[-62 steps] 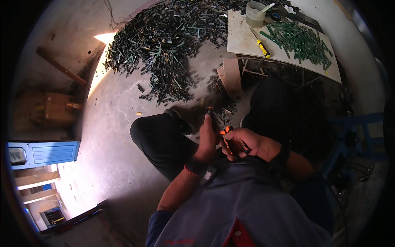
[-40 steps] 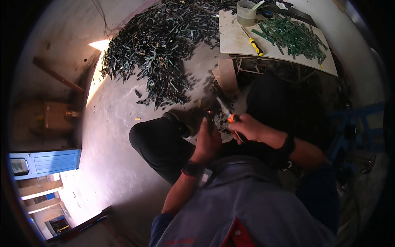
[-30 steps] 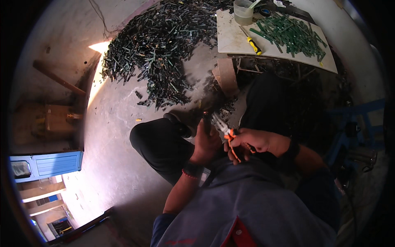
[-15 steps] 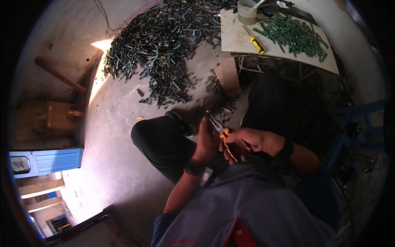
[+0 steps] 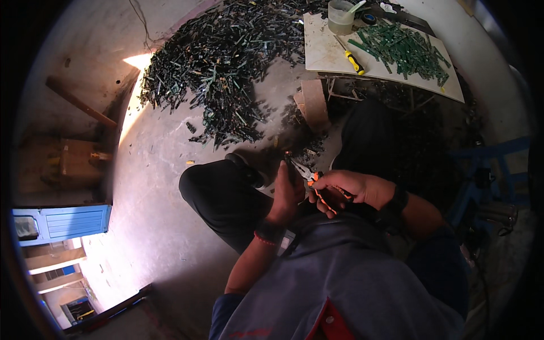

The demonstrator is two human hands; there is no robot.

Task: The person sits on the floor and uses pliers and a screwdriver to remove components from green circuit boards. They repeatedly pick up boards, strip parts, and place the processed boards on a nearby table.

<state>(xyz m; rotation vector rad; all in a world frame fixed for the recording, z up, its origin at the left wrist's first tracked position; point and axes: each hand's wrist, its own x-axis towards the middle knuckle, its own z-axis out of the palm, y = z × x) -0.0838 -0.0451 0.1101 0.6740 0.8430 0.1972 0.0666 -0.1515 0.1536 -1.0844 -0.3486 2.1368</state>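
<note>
My left hand (image 5: 287,194) is closed around a small dark piece (image 5: 288,155) with a copper-coloured end sticking up past the thumb. Its lower part is hidden in the fingers, and I cannot make out its exact kind. In my right hand (image 5: 352,185) is a pair of pliers (image 5: 315,179) with orange-and-black handles, the fingers wrapped round the grips. The metal jaws point up and left, right by the dark piece. Whether they grip it is too small to tell. Both hands are over my lap, between the knees.
A large heap of dark strips (image 5: 221,79) covers the floor ahead. On the low white board (image 5: 323,54) at the far right lie green circuit-board strips (image 5: 399,50), a yellow-and-black screwdriver (image 5: 354,62) and a plastic tub (image 5: 340,20). A brown cardboard piece (image 5: 315,105) leans below it.
The pliers have shifted slightly right, and their lower handle has swung up and to the right. My left hand keeps its hold with little movement.
</note>
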